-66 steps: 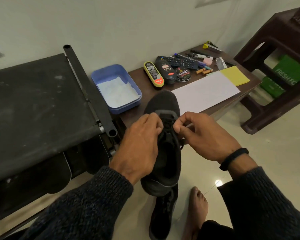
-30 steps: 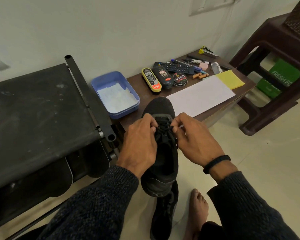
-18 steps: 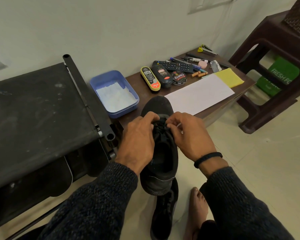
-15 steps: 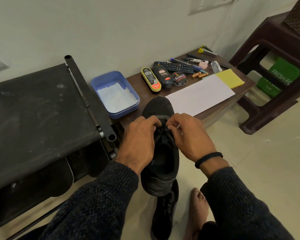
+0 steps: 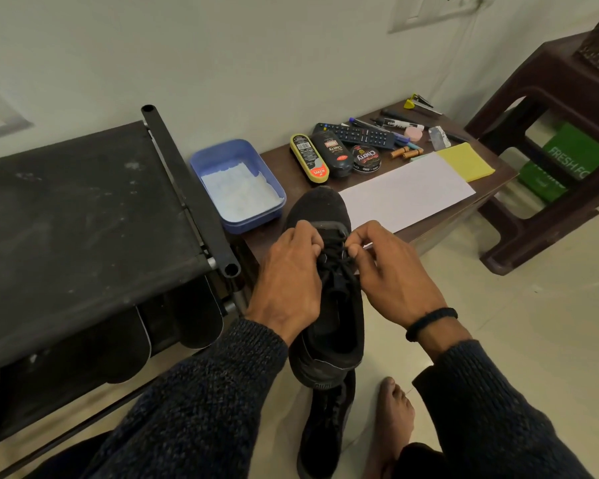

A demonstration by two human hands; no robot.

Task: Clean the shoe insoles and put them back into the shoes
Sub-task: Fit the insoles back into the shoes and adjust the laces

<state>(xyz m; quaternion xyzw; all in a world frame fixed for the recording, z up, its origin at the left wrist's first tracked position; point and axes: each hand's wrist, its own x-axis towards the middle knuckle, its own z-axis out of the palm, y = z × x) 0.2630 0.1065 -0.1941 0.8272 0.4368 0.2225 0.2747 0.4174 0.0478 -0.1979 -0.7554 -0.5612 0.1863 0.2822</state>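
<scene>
Black shoe [image 5: 329, 316] propped toe-first on the desk [image 5: 284, 174] edge, light, soft-walled; best steadied by its sides. Left hand [image 5: 287, 281] and right hand [image 5: 391, 274] each pinch the limp laces [image 5: 336, 267], grip nearly closed.

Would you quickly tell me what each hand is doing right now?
Left hand: closed, pinching the laces of the shoe.
Right hand: closed, pinching the laces too.

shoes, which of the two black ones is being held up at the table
The upper black shoe, laces pinched by both hands; the other shoe lies on the floor beneath it.
</scene>
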